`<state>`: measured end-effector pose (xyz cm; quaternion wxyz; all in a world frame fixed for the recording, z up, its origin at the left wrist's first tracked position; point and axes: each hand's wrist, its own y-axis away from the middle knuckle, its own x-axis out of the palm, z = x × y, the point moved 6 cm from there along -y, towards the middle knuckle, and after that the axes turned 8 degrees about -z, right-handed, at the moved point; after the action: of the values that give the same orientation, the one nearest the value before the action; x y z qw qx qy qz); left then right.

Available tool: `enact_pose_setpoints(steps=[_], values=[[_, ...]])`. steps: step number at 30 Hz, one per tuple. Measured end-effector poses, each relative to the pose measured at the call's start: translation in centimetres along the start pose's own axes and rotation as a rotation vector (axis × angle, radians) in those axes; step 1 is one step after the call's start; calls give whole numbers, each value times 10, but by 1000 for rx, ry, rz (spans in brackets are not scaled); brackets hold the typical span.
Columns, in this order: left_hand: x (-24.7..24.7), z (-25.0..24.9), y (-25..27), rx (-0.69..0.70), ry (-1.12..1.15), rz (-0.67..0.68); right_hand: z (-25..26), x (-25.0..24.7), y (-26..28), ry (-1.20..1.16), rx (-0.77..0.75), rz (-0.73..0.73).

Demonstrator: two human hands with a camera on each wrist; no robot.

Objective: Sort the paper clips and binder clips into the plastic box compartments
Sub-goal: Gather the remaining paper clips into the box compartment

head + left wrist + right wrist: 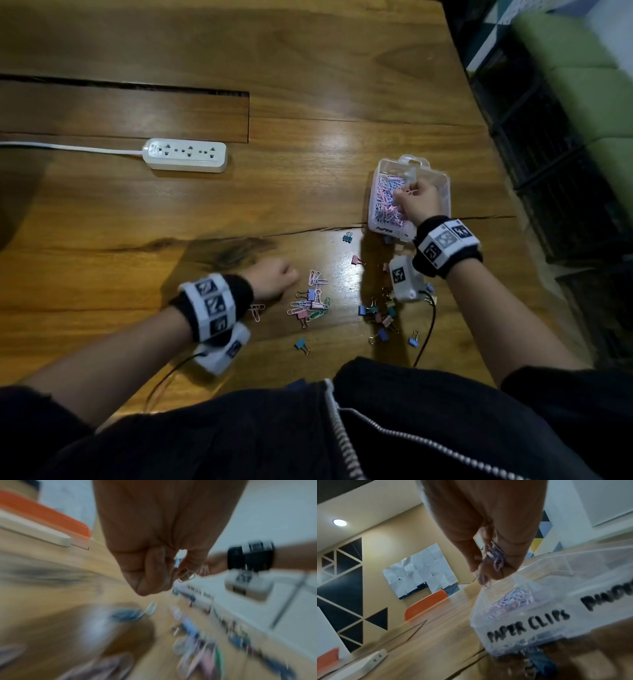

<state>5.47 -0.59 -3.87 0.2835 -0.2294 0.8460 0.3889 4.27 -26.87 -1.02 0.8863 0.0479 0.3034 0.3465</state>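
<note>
A clear plastic box (442,185) stands at the right of the wooden table; its left compartment, labelled PAPER CLIPS (527,626), holds a heap of pastel paper clips (385,202). My right hand (416,202) hovers over that compartment, its fingers pinching a bunch of paper clips (496,557). My left hand (275,279) is curled just left of a small pile of loose paper clips and binder clips (310,305); the left wrist view shows paper clips (186,575) gripped in its fingers. More binder clips (378,315) lie scattered below the box.
A white power strip (186,154) with its cord lies to the far left. The table's right edge (513,192) runs close beside the box. A crack (308,231) crosses the tabletop. Orange chair backs (426,605) stand beyond the table.
</note>
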Motion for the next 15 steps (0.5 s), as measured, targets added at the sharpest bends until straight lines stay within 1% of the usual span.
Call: enact_pose_setpoints(steps=[2, 4, 6, 8, 11, 13, 15], values=[[-12, -31, -18, -2, 254, 14, -4, 2, -14, -28, 40, 27], [-21, -64, -41, -22, 534, 26, -8, 3, -21, -33, 49, 35], [-31, -97, -65, -40, 721, -6, -12, 2, -24, -65, 45, 23], [-34, -127, -88, -69, 850, -16, -18, -1, -25, -87, 54, -13], [-28, -162, -114, -106, 894, 26, -23, -12, -19, -83, 34, -111], [-25, -173, -123, -126, 852, 17, -27, -20, -6, -138, 51, -142], [-20, -176, -128, -134, 776, 20, -34, -27, 10, -169, 62, -139]])
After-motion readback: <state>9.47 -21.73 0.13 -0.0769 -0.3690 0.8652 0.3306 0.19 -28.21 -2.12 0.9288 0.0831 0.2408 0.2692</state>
